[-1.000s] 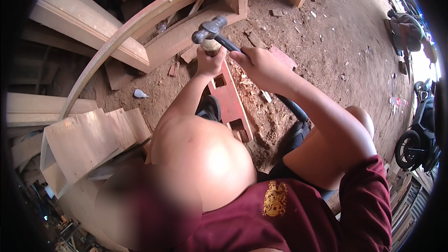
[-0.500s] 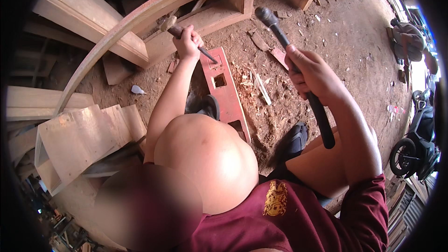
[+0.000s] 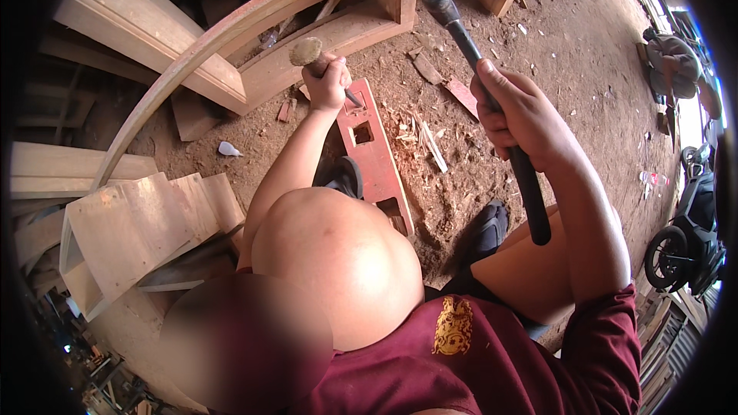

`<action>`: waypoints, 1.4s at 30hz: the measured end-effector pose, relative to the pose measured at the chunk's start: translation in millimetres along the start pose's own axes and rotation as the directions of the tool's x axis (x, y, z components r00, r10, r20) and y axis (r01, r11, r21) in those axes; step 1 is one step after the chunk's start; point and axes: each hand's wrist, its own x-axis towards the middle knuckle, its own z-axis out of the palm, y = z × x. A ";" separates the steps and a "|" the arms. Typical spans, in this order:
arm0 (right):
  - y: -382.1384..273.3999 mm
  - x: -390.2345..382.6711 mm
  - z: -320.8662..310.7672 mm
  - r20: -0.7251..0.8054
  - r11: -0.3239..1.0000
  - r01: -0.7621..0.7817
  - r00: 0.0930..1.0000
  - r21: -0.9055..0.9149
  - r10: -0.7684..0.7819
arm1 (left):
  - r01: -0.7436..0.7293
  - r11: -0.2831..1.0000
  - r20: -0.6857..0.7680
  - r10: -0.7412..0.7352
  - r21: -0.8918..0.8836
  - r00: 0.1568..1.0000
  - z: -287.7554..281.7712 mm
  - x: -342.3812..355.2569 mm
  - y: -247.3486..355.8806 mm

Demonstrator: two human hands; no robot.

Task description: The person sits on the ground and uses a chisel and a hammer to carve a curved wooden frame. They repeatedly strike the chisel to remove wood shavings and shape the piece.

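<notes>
My left hand (image 3: 329, 84) is closed round a wood chisel (image 3: 309, 56) with a frayed, mushroomed handle end. The chisel's blade tip meets a reddish wooden board (image 3: 382, 165) lying on the ground, at a marked spot near its far end. Closer to me, a square hole (image 3: 361, 134) is cut in the board, and another opening shows near its near end. My right hand (image 3: 519, 115) grips a hammer (image 3: 455, 27) with a long black handle, raised to the right of the board. The hammer head points away from me.
Wood chips (image 3: 423, 138) lie beside the board on the dirt floor. A curved wooden frame (image 3: 184, 54) arches across the far left, with stacked boards (image 3: 131, 223) below. Offcuts (image 3: 463, 98) lie farther off. A motorcycle (image 3: 684, 238) stands at the right. My shod right foot (image 3: 489, 229) is near the board.
My left hand has shifted slightly right and tilted the chisel more upright, its tip still at the same spot. The hammer head has risen a little away from me.
</notes>
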 end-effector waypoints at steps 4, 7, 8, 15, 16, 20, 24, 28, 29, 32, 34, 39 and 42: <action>-3.8 -2.3 7.1 -0.009 1.000 0.009 1.000 -0.015 -0.010 | -0.058 0.997 0.099 0.053 0.042 0.994 1.7 -5.0 -10.8; -6.7 -1.3 10.8 0.026 0.988 0.142 0.990 -0.054 -0.141 | -0.106 0.979 0.134 0.083 0.176 0.988 10.1 -5.6 -16.6; -10.4 -3.8 15.1 0.000 0.975 0.212 0.977 -0.066 -0.212 | -0.108 0.973 0.120 0.085 0.206 0.989 10.1 -3.8 -17.2; -11.6 13.6 53.2 -0.174 0.629 0.624 0.632 -0.463 -0.755 | -0.157 0.894 0.116 0.119 0.419 0.986 33.6 -12.8 -10.8; 6.0 30.7 50.0 -0.090 0.603 0.533 0.701 -0.593 -0.708 | -0.172 0.901 0.133 0.129 0.398 0.983 39.5 -15.9 -11.7; 25.9 53.3 45.1 0.065 0.759 0.214 0.973 -0.616 -0.221 | -0.198 0.897 0.097 0.174 0.394 0.980 39.9 -15.0 -15.0; 25.4 41.9 28.0 0.050 0.953 -0.002 0.999 -0.304 0.018 | 0.036 0.957 0.017 -0.043 0.288 0.999 23.7 26.7 -18.7; 13.9 27.9 23.5 0.101 0.989 -0.015 0.994 -0.144 0.030 | 0.358 0.933 -0.301 -0.336 0.019 0.892 2.1 71.7 -12.5; 13.2 23.3 19.2 0.102 0.994 -0.028 0.994 -0.108 0.039 | 0.386 0.923 -0.316 -0.366 0.001 0.875 0.4 72.0 -12.4; 3.1 8.4 13.6 0.055 0.993 -0.022 0.998 -0.116 0.029 | 0.300 0.952 -0.291 -0.303 -0.054 0.907 -5.0 52.2 -9.8; 4.5 5.9 3.1 0.035 0.991 0.005 0.999 -0.136 -0.001 | 0.196 0.980 -0.221 -0.199 -0.035 0.955 -1.0 32.6 -5.2; -5.2 -1.5 2.7 -0.009 0.993 0.076 0.997 -0.086 -0.077 | -0.011 1.000 -0.058 0.012 0.015 0.998 4.8 0.9 -5.5; -5.9 -3.6 2.9 -0.029 0.980 0.179 0.983 -0.091 -0.182 | -0.042 0.999 0.015 0.042 0.030 0.999 9.3 -2.9 -7.9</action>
